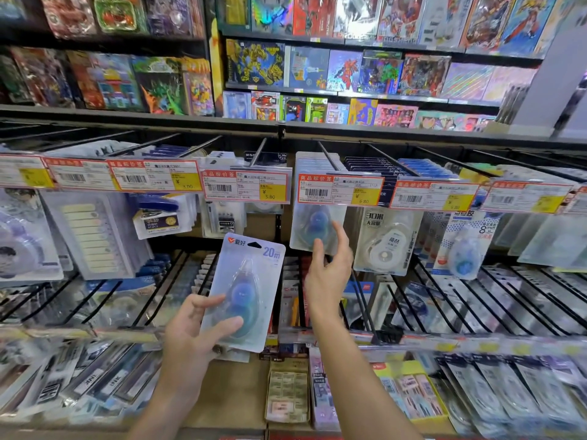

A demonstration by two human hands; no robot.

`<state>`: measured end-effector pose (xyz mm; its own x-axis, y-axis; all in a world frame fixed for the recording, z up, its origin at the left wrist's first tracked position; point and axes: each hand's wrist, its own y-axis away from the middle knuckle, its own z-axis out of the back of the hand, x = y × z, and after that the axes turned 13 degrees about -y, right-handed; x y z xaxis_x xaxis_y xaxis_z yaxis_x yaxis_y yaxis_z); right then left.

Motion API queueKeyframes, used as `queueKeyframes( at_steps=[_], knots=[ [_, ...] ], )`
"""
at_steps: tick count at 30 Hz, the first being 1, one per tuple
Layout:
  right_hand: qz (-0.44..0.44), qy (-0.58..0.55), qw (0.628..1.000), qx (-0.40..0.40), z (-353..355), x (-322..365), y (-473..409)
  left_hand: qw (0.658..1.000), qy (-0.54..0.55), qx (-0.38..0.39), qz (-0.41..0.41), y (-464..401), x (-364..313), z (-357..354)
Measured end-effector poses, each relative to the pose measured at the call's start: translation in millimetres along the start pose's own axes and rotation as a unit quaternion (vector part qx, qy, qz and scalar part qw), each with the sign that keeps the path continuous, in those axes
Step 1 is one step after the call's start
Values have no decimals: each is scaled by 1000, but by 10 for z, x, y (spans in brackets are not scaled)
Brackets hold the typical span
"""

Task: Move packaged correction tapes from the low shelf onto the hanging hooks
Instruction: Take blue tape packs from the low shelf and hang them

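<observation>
My left hand [197, 331] holds a packaged correction tape [244, 290], a clear blister pack with a blue tape body and "20m" printed at the top, upright in front of the shelves. My right hand [328, 265] is raised with relaxed fingers, its fingertips touching the lower edge of matching blue correction tape packs hanging [317, 227] on a black hook [327, 157] behind a 6.80 price tag [340, 188]. Nothing is gripped in the right hand.
Rows of black hooks carry other stationery packs: white 30m tapes [387, 242] to the right, staplers [158, 217] to the left. Price tags line the rail. Lower hooks and a low shelf with boxes [287, 389] sit below. Toy boxes fill the upper shelves.
</observation>
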<state>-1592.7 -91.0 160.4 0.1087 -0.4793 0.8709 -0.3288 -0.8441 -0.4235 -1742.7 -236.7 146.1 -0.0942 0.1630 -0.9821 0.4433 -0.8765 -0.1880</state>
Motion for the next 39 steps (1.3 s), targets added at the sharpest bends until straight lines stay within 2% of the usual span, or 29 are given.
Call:
queueKeyframes(
  at_steps=[5,8,11,14,17,20,24,27,29,33,39],
  knots=[
    [-17,1,1000,-5,-20,21,31,1000,4,-3,-9,24,-23,-4],
    [-56,-38,998,4,59,54,150,1000,9,4,-20,41,-50,-13],
    [-86,-42,995,38,247,107,445,999,16,5,-36,52,-100,-39],
    [-108,8,990,85,492,160,688,998,10,4,-56,59,-172,-115],
    [-32,109,988,103,768,208,682,996,-12,16,-87,27,-274,-227],
    [38,286,948,136,1030,140,530,992,-37,35,-116,-33,-331,-380],
    [32,489,850,192,1197,-35,398,990,-28,64,-119,-118,-349,-615],
    [7,557,800,223,1218,-64,454,989,-22,93,-112,-155,-363,-769],
    [5,574,790,213,1204,-68,486,988,-14,97,-115,-173,-390,-835],
    [22,577,797,181,1166,-122,502,988,0,89,-129,-211,-462,-928],
    [33,583,793,172,1154,-136,534,989,27,54,-133,-310,-559,-1071]
  ],
)
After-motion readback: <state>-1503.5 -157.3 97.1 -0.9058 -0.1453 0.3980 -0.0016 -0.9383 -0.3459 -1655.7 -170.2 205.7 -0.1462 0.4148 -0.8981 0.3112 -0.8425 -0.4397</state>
